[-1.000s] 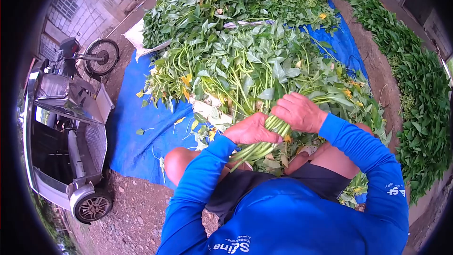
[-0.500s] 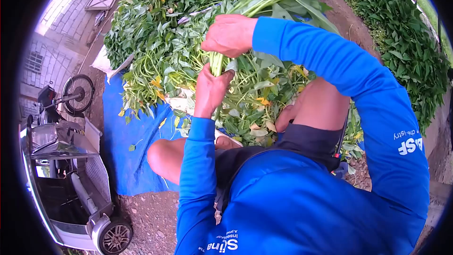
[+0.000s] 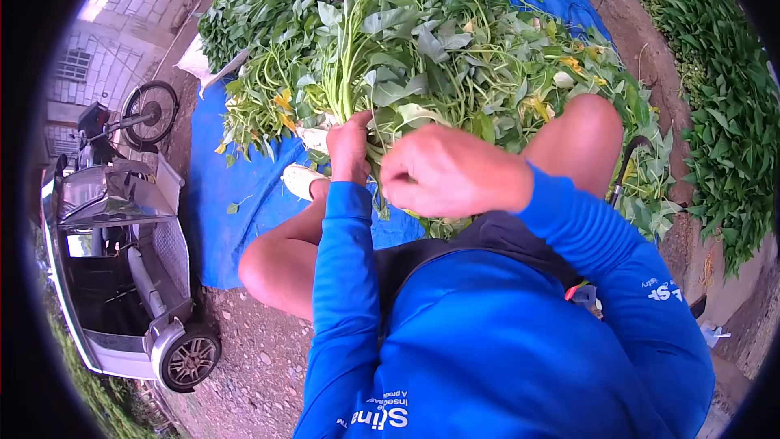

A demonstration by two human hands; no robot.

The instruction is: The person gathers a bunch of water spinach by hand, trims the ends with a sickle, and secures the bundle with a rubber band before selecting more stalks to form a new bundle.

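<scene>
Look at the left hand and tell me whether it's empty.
No, the left hand is closed around a bundle of leafy green stems, which rise above it.

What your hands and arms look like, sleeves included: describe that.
The left hand and right hand are bare, with no gloves or watch visible. Both arms wear long, bright blue sleeves reaching about to the wrists: a left sleeve and a creased right sleeve, which carries white lettering, only partly readable.
</scene>
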